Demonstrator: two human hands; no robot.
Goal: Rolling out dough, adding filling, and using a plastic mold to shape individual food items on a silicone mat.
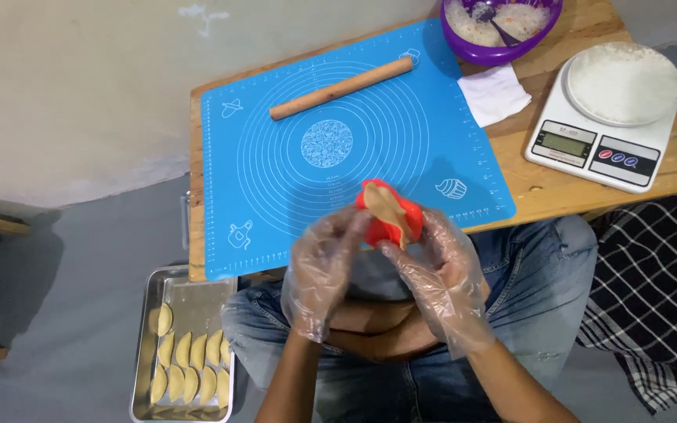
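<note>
Just below the blue mat, a red dumpling press holding dough is clasped by both gloved hands, left hand and right hand; even pressure is advised.

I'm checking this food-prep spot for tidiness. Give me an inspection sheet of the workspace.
Surface: wooden table under a blue mat.
Job's things: red dumpling press with dough inside; tray of folded dumplings on the floor.
Clutter: rolling pin, purple bowl, napkin, scale.
Grippers: gloved left hand and right hand both hold the press.
Cables: nothing seen.
Surroundings: grey floor, checked cloth.
</note>
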